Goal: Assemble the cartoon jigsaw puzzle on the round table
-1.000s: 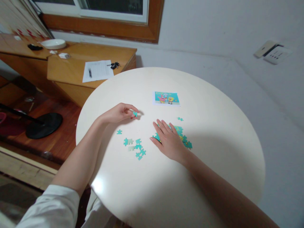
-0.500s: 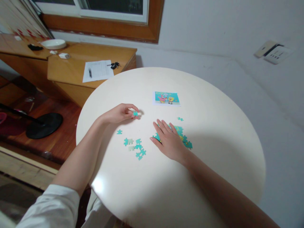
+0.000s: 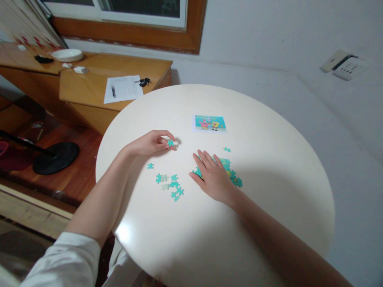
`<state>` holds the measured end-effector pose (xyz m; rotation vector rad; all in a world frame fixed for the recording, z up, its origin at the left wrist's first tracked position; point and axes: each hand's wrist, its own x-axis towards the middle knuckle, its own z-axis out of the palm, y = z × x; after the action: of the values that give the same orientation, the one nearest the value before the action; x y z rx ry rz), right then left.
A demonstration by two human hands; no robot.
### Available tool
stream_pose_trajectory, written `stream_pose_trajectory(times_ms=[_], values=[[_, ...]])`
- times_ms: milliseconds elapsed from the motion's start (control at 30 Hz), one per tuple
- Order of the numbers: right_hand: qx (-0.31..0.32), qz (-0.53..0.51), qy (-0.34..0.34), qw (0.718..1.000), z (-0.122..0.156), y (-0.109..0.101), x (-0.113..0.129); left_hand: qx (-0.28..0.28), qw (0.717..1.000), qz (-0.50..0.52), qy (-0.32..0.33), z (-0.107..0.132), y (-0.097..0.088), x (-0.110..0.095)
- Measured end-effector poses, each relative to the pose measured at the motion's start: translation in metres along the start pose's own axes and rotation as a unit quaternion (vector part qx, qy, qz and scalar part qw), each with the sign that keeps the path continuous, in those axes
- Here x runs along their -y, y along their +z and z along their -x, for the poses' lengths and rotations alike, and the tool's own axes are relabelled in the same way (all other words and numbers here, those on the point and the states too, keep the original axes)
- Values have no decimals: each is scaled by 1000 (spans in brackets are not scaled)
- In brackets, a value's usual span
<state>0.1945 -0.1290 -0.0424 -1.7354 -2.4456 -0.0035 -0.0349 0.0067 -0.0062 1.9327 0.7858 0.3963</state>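
Between the thumb and fingers of my left hand is a small teal puzzle piece, held a little above the table. My right hand lies flat with fingers spread over a partly joined jigsaw puzzle, hiding much of it. Teal and yellow parts show around the fingers. Several loose puzzle pieces, teal and pale grey, lie in a cluster between the two arms. One single teal piece sits left of them. Beyond the right hand are small teal pieces.
A cartoon picture card lies toward the far side of the round white table. Behind it on the left, a wooden cabinet bears a paper sheet, keys and a white dish. A wall stands at the right.
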Motion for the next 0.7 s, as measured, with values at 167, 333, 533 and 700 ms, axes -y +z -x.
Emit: stream_pose_trajectory(times_ms=[167, 333, 533, 700], values=[[4, 1, 1, 1000, 0, -1, 0, 4, 1000, -15, -4, 1, -1, -3], [8, 3, 4, 1000, 0, -1, 1, 8, 1000, -27, -1, 2, 0, -6], [9, 3, 3, 1000, 0, -1, 1, 13, 999, -32, 8, 1, -1, -5], [4, 4, 2, 1000, 0, -1, 1, 9, 1000, -25, 8, 1, -1, -4]])
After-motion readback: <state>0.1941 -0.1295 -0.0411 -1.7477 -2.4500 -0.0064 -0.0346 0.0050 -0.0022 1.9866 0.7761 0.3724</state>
